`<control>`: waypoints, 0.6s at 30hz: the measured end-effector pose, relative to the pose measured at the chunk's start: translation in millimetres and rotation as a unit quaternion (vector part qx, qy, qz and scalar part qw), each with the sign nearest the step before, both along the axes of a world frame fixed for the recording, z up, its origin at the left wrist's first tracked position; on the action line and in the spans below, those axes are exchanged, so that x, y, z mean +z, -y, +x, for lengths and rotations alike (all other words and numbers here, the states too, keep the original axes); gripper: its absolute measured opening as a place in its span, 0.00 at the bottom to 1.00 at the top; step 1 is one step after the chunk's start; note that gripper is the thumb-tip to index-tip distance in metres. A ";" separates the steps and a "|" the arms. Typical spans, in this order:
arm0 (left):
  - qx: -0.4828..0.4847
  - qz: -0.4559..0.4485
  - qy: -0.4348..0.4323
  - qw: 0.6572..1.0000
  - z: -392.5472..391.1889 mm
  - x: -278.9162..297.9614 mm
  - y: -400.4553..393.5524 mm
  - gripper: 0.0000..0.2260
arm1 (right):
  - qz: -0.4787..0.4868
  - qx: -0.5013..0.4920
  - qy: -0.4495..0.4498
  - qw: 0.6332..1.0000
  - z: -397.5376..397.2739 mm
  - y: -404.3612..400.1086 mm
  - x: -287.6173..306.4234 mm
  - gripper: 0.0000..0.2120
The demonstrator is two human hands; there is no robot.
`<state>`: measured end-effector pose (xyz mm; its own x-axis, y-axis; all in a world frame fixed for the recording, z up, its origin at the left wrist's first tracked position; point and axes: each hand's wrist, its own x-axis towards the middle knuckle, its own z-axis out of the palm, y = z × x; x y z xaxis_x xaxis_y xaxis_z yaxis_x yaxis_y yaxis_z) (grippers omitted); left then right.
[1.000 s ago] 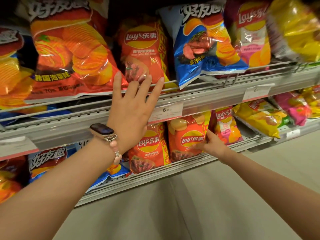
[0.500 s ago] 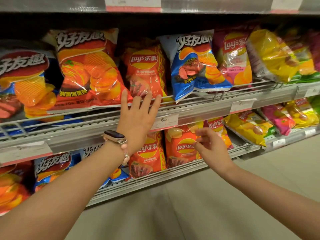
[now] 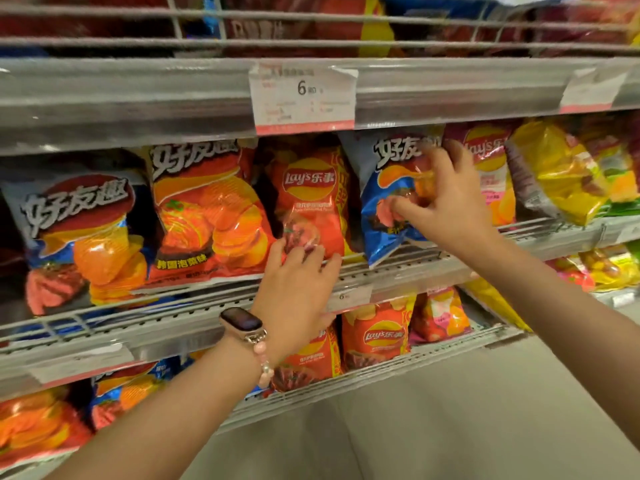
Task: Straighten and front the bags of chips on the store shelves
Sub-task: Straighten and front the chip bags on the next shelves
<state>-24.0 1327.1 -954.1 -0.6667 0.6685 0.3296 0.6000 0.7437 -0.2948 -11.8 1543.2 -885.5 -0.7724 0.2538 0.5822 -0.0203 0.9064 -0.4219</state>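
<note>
On the middle shelf a red Lay's bag (image 3: 308, 199) stands upright between an orange ridged-chip bag (image 3: 207, 216) and a blue bag (image 3: 384, 216) that tilts to the left. My left hand (image 3: 294, 296), with a watch on its wrist, reaches over the shelf rail. Its straight fingertips touch the bottom of the red Lay's bag. My right hand (image 3: 446, 206) is higher, on the blue bag's right side, with curled fingers and thumb gripping the bag's front.
A pink Lay's bag (image 3: 491, 174) and yellow bags (image 3: 561, 174) sit right of the blue bag. A dark blue bag (image 3: 79, 233) is at far left. A price tag (image 3: 303, 95) hangs on the shelf edge above. More red Lay's bags (image 3: 377, 337) fill the lower shelf.
My right hand has risen from the lower shelf's bags to the blue bag on the middle shelf and taken hold of it. My left hand stays at the red Lay's bag. The view has tilted upward.
</note>
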 end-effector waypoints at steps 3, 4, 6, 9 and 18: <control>-0.032 0.059 0.006 0.998 -8.8 21.8 -0.8 0.35 | -0.062 -0.014 0.080 0.995 -10.3 -15.9 8.2 0.46; -0.016 0.062 0.012 0.998 -13.6 27.0 -1.4 0.39 | -0.079 -0.012 0.103 0.992 -13.6 -19.9 7.9 0.48; 0.029 0.060 0.029 0.997 -23.3 32.8 -4.3 0.47 | -0.130 0.015 0.129 0.983 -21.6 -27.7 7.3 0.52; 0.076 0.051 0.060 0.994 -27.7 34.6 -12.8 0.52 | -0.201 0.068 0.156 0.965 -28.5 -33.9 5.7 0.56; 0.150 0.011 0.080 0.985 -23.0 34.2 -26.1 0.47 | -0.339 0.150 0.120 0.921 -27.6 -39.0 -7.5 0.60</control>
<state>-47.0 1353.2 -919.9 -0.8778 0.4275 0.2161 0.3897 0.8997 -0.1968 -39.4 1582.2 -893.0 -0.9528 0.2498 0.1723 -0.0600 0.4015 -0.9139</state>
